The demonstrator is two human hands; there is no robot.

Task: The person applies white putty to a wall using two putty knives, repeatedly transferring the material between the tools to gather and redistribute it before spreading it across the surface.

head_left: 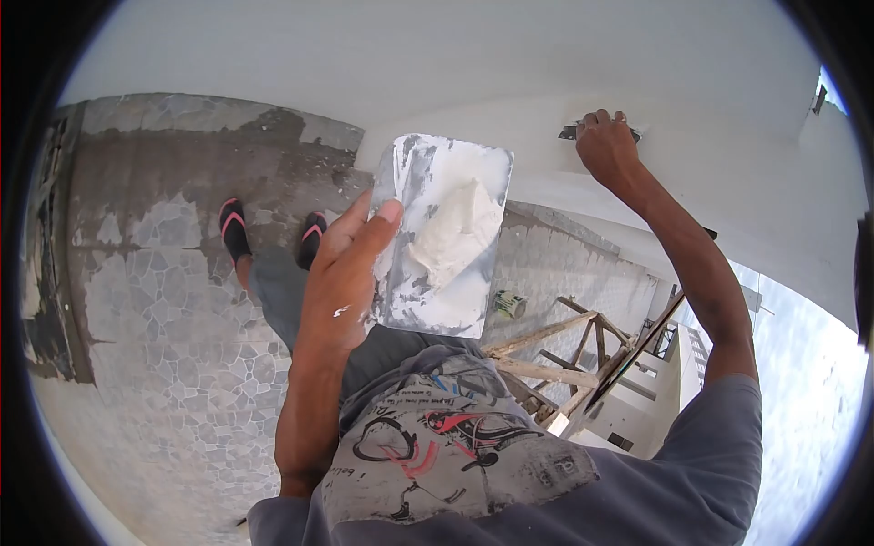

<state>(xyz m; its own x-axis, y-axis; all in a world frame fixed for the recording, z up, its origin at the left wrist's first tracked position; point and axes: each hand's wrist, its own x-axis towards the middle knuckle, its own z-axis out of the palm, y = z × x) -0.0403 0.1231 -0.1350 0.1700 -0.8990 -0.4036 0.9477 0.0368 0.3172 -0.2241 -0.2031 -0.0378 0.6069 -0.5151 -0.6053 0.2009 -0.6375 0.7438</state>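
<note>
My left hand (341, 273) is closed round the near edge of a flat rectangular plastering board (399, 305), its thumb lying on the upper face. On the board sits a thick lump of white putty (460, 232), with thinner smears around it. White smudges also mark the back of that hand. Up at the right, my right hand (608, 150) grips a wide, dark-edged putty knife (570, 132) pressed against the white wall (510, 109). Most of the knife is hidden beneath the fingers.
Below lies a stone-patterned floor (182, 309) with a stained strip along the wall. My feet wear sandals (235, 227). A wooden frame (546, 341) stands beside me, with a small bucket-like container (510, 304) near it. Buildings and sky show at the right.
</note>
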